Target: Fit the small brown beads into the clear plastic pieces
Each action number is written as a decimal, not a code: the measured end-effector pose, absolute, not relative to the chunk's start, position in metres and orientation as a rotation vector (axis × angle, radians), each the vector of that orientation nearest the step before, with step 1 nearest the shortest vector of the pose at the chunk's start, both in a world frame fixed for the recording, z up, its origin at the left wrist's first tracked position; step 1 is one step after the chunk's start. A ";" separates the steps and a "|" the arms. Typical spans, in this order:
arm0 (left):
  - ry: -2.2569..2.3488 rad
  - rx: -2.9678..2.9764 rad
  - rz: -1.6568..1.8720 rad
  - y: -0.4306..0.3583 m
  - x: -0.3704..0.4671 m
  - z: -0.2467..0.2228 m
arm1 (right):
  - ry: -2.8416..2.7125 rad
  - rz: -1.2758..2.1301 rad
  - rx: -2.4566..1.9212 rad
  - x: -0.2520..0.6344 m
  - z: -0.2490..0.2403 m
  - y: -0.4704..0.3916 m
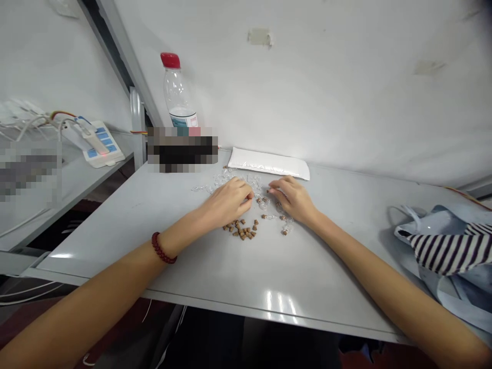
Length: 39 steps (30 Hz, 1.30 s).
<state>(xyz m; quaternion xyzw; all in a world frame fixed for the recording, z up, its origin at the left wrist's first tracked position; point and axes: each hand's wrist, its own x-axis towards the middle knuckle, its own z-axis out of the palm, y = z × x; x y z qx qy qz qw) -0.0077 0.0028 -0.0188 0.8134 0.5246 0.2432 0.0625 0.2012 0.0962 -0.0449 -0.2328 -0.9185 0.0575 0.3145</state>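
Observation:
My left hand (232,201) is closed in a pinch over the grey table, with a small brown cork (249,197) showing at its fingertips. To its right, my right hand (294,197) has thumb and fingers drawn together, and another small brown cork (268,191) shows between the tips. A pile of loose tapered corks (243,231) lies just below my left hand. Tiny clear glass bottles (219,180) are heaped behind and partly under that hand. Several corked bottles (284,225) lie scattered beside and below my right hand.
A white padded envelope (269,163) lies against the wall. Behind the left hand stands a red-capped plastic bottle (179,97), next to a blurred dark object (182,149). A striped cloth bag (449,251) occupies the right side. A power strip (102,143) sits on the left-hand table.

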 end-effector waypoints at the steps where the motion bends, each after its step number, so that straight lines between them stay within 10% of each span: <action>1: 1.591 2.459 0.765 0.003 -0.009 -0.018 | -2.416 0.184 -0.593 0.201 -0.043 0.095; 31: 1.532 2.536 0.921 0.003 -0.011 -0.021 | -2.471 0.252 -0.727 0.189 -0.036 0.080; 39: 1.552 2.523 0.938 0.009 -0.012 -0.017 | -2.415 0.279 -0.620 0.246 0.023 -0.061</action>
